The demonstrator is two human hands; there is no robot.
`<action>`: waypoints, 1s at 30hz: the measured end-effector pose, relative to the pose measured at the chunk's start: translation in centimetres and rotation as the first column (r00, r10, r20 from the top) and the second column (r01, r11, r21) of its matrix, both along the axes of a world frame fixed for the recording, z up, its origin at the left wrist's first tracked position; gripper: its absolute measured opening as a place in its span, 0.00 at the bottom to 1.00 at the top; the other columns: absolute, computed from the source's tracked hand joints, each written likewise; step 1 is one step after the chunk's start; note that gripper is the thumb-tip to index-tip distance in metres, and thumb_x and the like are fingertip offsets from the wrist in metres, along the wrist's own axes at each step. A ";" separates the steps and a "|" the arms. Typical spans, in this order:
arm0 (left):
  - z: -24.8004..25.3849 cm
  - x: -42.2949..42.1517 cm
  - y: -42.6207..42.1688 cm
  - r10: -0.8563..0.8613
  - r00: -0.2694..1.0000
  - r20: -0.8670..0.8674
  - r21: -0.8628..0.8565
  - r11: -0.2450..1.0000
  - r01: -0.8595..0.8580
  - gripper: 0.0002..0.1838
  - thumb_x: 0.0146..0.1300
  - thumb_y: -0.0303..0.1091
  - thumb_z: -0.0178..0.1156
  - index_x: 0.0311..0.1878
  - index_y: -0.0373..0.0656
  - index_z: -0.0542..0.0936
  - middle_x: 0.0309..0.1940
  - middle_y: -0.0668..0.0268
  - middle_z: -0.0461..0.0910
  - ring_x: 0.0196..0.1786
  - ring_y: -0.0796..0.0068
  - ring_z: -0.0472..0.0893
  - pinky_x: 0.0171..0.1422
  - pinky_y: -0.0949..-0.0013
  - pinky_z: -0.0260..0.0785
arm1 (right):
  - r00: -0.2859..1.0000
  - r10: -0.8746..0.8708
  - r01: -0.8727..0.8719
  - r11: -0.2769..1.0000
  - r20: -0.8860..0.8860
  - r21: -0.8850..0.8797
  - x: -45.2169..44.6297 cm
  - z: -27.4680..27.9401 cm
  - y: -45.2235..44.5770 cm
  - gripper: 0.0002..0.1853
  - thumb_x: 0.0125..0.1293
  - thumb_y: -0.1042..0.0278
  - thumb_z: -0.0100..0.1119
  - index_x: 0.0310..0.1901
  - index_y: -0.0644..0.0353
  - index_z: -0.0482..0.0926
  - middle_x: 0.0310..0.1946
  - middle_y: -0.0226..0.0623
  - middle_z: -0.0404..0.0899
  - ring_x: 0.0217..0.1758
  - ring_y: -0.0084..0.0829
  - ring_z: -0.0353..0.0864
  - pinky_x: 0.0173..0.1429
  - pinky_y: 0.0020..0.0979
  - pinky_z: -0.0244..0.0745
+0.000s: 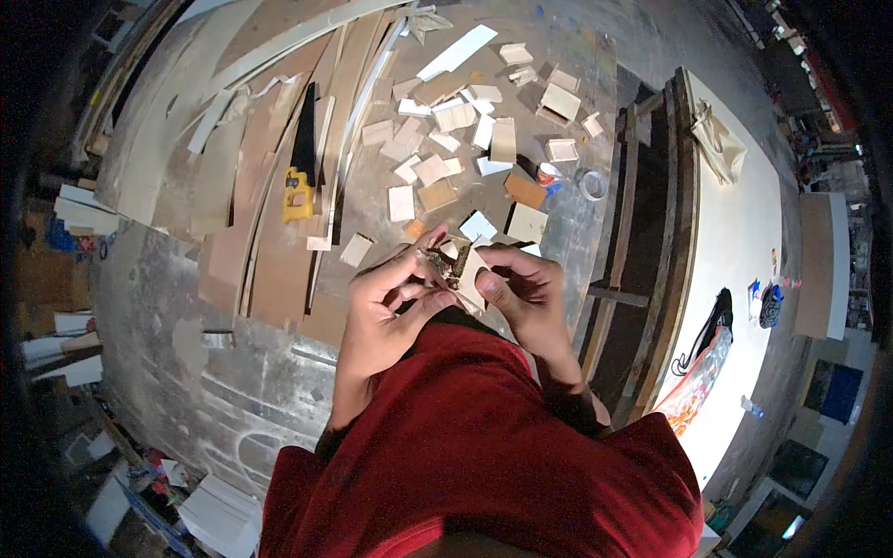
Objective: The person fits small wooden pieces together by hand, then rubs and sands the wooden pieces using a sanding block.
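Observation:
Close in front of my body, my right hand (523,290) grips a small pale wood piece (473,277) between thumb and fingers. My left hand (395,290) is beside it, its fingers curled and its thumb near the lower edge of the wood piece. Between the two hands is a dark, rough-looking bit (437,264); whether it is part of the wood piece or separate, I cannot tell. Just beyond my hands lie a white-topped block (478,227) and a square pale block (527,223).
Several wood offcuts (456,116) are scattered over the board ahead. A yellow-handled handsaw (299,193) rests on long planks (265,200) at left. A tape roll (592,184) and a small cup (547,173) stand at right, near a white-topped bench (744,223) holding a cloth bag (718,144).

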State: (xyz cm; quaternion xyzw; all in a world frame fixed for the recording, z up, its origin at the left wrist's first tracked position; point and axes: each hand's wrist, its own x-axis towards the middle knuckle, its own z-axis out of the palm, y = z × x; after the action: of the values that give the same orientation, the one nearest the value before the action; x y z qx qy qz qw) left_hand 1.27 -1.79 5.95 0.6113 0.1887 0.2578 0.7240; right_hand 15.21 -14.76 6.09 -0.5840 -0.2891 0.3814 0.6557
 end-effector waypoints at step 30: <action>1.6 -0.2 -1.1 0.055 0.990 0.129 0.504 0.856 -0.113 0.33 0.44 0.32 0.79 0.54 0.26 0.80 0.47 0.50 0.82 0.48 0.62 0.83 0.53 0.66 0.75 | 0.841 -0.218 0.033 0.934 0.495 0.355 -0.1 -0.2 -0.7 0.14 0.53 0.77 0.74 0.43 0.64 0.88 0.37 0.41 0.85 0.36 0.29 0.85 0.38 0.27 0.77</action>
State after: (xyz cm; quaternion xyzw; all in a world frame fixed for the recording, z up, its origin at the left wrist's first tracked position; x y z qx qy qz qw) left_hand 1.04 -2.93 7.54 0.7569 0.1003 0.3631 0.5340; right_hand 15.09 -15.42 5.94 -0.5646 -0.4783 0.1079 0.6639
